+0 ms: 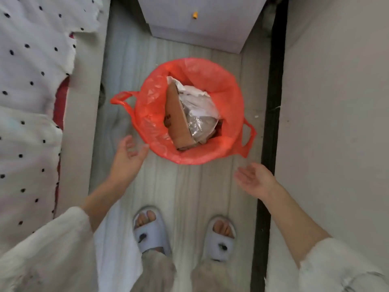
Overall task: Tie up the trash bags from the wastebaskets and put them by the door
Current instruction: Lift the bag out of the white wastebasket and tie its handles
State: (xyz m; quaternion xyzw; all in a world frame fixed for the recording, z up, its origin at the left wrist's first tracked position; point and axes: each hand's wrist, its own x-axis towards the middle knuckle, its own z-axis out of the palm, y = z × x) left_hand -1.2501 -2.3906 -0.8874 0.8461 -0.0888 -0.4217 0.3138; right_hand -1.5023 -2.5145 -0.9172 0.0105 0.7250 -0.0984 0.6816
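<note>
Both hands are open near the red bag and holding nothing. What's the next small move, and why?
Probably take one handle loop in each hand. The red bag is untied, stretched open with cardboard showing. The left hand is near the left handle; the right hand sits below the right handle.

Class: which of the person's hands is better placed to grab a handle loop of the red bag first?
Probably the left hand: open, almost touching the red bag rim, below its left handle loop. The right hand sits farther away.
</note>
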